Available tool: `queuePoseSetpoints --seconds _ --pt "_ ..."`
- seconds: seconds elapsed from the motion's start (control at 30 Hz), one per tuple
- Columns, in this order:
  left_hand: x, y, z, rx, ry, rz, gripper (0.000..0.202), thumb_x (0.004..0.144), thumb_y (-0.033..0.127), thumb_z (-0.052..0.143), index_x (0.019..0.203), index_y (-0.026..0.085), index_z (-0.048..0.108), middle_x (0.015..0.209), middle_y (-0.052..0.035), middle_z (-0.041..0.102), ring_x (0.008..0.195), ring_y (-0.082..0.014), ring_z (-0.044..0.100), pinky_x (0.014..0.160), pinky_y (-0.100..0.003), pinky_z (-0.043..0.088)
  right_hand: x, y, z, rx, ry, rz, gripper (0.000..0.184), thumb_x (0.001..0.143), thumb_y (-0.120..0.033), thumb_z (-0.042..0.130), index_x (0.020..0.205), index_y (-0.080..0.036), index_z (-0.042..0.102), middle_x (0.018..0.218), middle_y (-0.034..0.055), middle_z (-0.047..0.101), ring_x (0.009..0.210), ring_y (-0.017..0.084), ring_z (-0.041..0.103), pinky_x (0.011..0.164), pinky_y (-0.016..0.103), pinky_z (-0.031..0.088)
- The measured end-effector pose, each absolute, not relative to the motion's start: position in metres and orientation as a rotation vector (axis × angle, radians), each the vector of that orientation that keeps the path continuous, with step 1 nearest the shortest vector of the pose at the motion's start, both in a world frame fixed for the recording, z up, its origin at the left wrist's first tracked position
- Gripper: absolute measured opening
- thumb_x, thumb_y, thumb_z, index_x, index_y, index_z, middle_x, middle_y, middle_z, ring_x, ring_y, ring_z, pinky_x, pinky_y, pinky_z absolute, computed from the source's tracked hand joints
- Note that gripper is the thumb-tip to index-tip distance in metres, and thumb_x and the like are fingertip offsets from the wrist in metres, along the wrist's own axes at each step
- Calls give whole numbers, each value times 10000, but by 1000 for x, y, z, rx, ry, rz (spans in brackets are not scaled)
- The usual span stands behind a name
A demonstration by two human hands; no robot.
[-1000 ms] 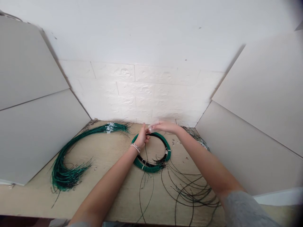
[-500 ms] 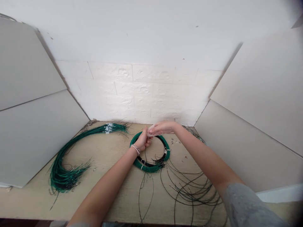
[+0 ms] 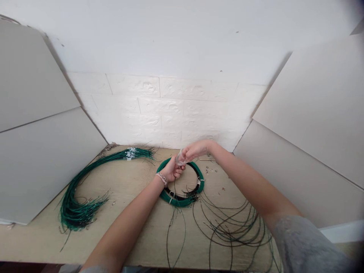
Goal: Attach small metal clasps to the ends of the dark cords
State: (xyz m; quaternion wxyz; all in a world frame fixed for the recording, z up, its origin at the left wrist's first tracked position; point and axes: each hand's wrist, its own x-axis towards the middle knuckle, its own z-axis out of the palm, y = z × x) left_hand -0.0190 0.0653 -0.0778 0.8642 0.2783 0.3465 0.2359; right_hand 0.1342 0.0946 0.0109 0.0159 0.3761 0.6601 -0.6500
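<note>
My left hand, with a bracelet at the wrist, is closed over the coil of green and black wire. A thin dark wire hangs from its curled fingers. Bent down from above, my right hand pinches a small translucent plastic container with tiny white pieces in it. The container is tilted against the left thumb and fingers; whether it is a bag or a cup I cannot tell. White ties wrap the coil in places.
A bundle of green wires with white connectors curves along the left. Loose dark wires fan out at the right front. Small bits lie right of the coil. Grey-white panels and a white brick-patterned wall enclose the table.
My right hand has lifted a little and turned, so more of the translucent container shows. My left hand stays nearly in place, its fingers slightly shifted.
</note>
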Motion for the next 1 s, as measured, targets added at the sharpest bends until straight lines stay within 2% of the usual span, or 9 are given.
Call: queuePoseSetpoints --seconds 0.27,0.5,0.77,0.87,1.0 --pt "-22 70 -84 523 644 412 396 821 490 326 676 138 436 535 34 372 329 -20 217 278 -116 112 130 101 9 1055 2220 -1799 253 554 -89 609 803 -133 624 740 -3 633 730 118 568 746 256 426" --pt "-23 70 -84 533 662 413 410 811 507 337 686 133 448 558 24 401 340 -16 217 276 -113 122 129 100 10 1165 2366 -1535 221 591 -136 612 810 -135 647 660 -17 598 640 101 519 639 235 404" --pt "-22 67 -80 523 666 403 418 808 516 330 678 133 439 550 27 386 335 -16 221 279 -116 112 130 95 8 1229 2365 -1606 167 591 -124 591 750 -133 640 593 -26 567 610 102 506 627 248 407" --pt "-21 67 -79 526 664 395 419 807 520 328 680 137 442 525 35 361 330 -21 212 277 -116 102 131 95 8 1234 2325 -1668 156 597 -134 602 749 -134 635 598 -25 571 598 94 504 610 237 403" --pt "-22 68 -82 546 658 400 403 805 512 344 694 139 450 545 24 400 333 -18 218 279 -110 125 132 94 8 1199 2226 -1793 135 596 -146 635 729 -140 610 651 -14 595 645 95 533 631 228 411"
